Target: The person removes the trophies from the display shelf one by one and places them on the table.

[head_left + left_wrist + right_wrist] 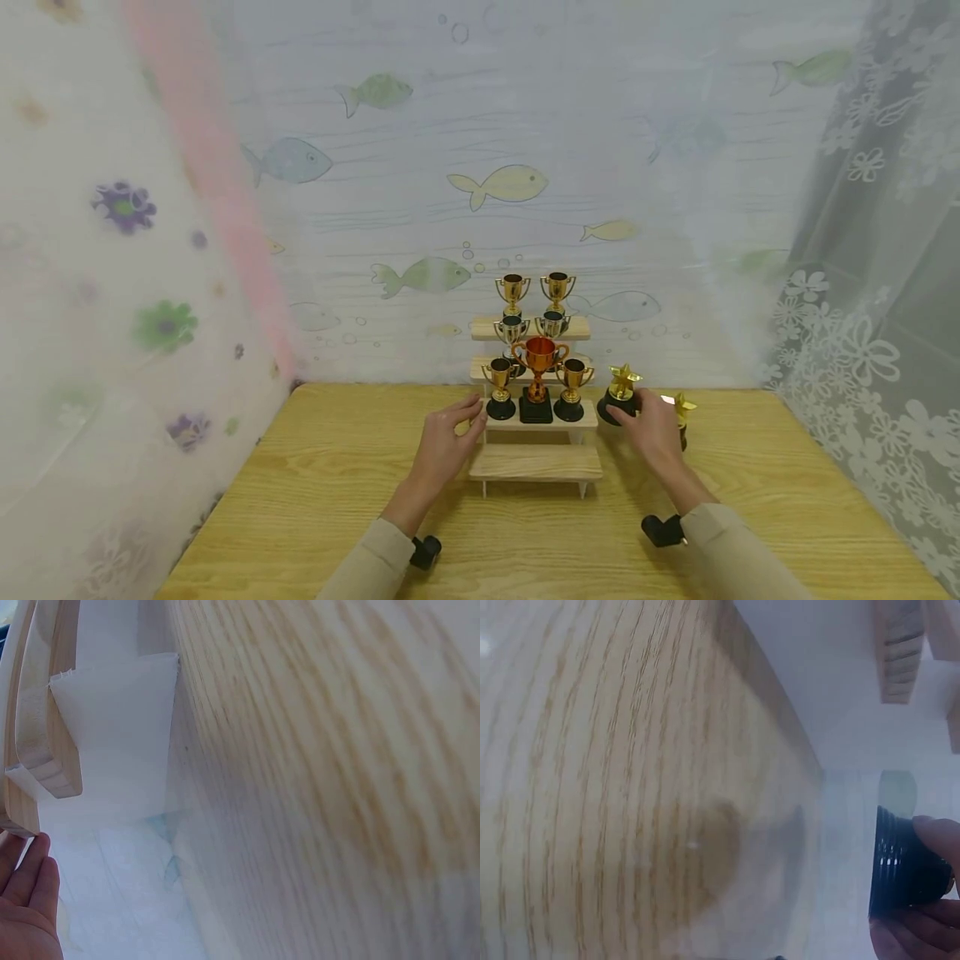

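Observation:
My right hand (657, 430) grips a gold star trophy (622, 385) by its black base, just right of the stepped wooden stand (536, 460). In the right wrist view the thumb and fingers close round the ridged black base (909, 862), above the table. My left hand (444, 443) is at the stand's left side; its fingertips (41, 844) meet a step's end in the left wrist view. On one step stand a large orange-bronze cup (541, 354) and two small gold cups, one on either side. Silver-coloured cups (512, 331) and gold cups (558, 287) occupy the steps above.
Another gold star trophy (681, 408) stands on the table behind my right hand, partly hidden by it. The wooden table (337, 483) reaches back to a fish-patterned curtain (420, 208). Flowered white curtains hang at both sides.

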`<state>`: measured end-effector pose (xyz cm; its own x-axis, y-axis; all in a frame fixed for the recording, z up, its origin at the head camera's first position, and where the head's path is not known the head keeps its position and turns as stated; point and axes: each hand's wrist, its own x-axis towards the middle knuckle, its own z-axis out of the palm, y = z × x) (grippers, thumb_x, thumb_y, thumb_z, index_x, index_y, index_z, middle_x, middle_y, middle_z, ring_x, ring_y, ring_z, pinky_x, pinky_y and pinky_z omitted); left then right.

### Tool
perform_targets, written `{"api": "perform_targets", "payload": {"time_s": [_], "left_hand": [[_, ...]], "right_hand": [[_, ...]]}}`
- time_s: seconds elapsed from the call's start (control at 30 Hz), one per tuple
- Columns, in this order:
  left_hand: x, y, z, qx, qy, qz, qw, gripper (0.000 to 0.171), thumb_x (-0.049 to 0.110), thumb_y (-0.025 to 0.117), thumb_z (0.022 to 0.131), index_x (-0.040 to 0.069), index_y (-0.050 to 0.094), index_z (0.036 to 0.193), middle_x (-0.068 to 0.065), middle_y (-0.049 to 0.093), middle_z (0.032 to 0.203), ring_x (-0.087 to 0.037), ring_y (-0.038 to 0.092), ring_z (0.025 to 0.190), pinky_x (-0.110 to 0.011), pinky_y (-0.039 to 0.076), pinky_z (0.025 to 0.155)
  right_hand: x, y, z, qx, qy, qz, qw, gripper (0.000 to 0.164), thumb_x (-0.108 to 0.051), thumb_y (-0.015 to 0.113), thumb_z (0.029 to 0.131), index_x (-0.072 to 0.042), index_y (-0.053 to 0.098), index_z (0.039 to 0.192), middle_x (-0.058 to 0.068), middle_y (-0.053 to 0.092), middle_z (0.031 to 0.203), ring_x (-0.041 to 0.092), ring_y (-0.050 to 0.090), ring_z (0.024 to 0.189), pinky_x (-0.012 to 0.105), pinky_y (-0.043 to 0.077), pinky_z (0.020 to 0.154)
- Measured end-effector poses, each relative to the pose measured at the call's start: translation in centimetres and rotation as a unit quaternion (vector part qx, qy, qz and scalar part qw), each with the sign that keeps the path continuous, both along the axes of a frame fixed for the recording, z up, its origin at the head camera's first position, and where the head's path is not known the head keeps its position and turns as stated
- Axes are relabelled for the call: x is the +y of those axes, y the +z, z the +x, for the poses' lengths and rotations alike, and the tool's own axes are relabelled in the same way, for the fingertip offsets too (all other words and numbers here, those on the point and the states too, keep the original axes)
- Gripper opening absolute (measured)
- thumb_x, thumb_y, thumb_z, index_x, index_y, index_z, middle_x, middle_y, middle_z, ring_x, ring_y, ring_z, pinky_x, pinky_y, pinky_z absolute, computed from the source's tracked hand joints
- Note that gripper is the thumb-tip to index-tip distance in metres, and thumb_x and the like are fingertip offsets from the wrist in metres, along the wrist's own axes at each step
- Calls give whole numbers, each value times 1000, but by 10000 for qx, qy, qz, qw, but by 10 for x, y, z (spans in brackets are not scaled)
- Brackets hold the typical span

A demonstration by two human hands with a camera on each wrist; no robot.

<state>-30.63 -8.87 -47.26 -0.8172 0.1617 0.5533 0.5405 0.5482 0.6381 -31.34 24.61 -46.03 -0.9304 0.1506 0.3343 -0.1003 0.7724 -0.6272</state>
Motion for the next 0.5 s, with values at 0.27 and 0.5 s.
{"api": "perform_targets", "payload": {"time_s": [0.27, 0.5], "left_hand": [[0, -1, 2, -26, 24, -48, 10000, 30, 20, 67, 101, 1, 74, 123, -15, 67, 133, -33, 63, 124, -50, 53, 101], [0, 1, 0, 28, -23, -41, 10000, 30, 22, 67, 101, 1, 74, 122, -16, 67, 132, -34, 64, 124, -50, 53, 101]], "right_hand": [[1, -15, -11, -38, -113, -58, 9999, 39, -23, 78, 92, 10, 67, 109, 28, 70, 105, 42, 67, 97, 55, 54, 81], [3, -21, -17, 34, -216, -5, 9998, 37, -22, 80, 91, 10, 68, 104, 29, 70, 104, 44, 67, 97, 56, 54, 82]]}}
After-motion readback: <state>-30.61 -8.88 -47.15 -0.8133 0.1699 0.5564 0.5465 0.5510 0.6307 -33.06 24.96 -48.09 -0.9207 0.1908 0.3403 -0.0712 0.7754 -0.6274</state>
